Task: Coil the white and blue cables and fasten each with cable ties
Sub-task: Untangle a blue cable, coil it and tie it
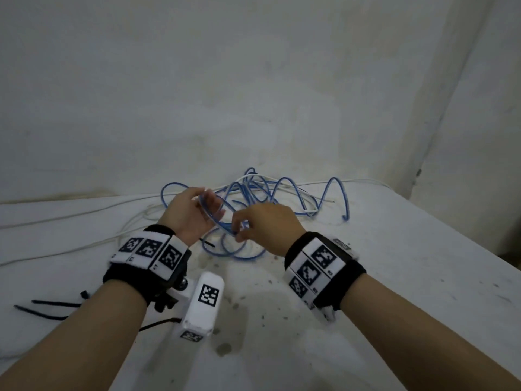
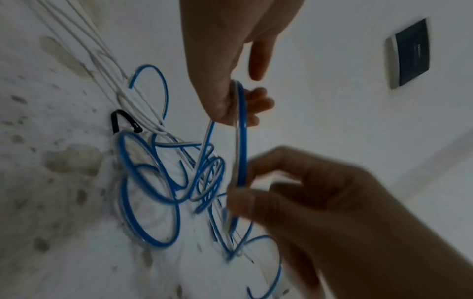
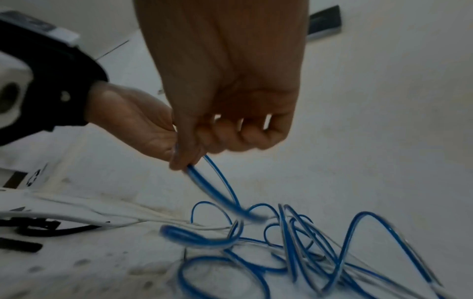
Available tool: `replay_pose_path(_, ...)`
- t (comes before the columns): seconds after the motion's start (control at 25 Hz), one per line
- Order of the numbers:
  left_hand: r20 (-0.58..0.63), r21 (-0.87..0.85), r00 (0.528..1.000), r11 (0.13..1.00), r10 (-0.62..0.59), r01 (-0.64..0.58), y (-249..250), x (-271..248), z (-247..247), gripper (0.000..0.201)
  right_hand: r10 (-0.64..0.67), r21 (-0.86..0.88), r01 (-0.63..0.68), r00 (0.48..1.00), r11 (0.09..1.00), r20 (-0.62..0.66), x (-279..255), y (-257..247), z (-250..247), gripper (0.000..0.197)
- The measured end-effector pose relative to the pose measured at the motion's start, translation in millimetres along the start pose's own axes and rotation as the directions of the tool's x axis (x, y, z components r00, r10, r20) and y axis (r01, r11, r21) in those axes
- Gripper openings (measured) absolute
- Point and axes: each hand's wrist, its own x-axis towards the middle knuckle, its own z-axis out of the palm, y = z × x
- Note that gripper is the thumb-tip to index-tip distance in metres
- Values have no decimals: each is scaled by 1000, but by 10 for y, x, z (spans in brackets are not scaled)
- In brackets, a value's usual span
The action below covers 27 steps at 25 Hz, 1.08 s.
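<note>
Looping off the tangle on the table, the blue cable ran up into both hands, its far loops crossing the white cable that trailed away left. The left hand had its fingers curled round the first turn, held above the surface. The right hand pinched the next stretch between thumb and fingertips. Judging from this, the coil was barely begun; it would go best if each turn matched the first, laid flat into the left palm, the right hand sliding along to shake out crossings. Counted: one blue cable, one white, at least two black cable ties near the left forearm.
</note>
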Motion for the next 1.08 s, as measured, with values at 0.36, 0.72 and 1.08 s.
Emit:
replay_pose_path(0.36,155,205,987,979,-39,6,6,-252,-125,33,343,643,-119,909,756,-236,0,16,123,22)
replay_pose_path(0.72,281,380,956,924,-79,-35,466,-646,-282,44,-78,328,460,667,825,-741,253,-332,166,28)
replay_pose_path(1.08,394,261,919,962,-25,-86,462,-837,-308,23,-63,616,455,833,643,-550,330,-564,113,23)
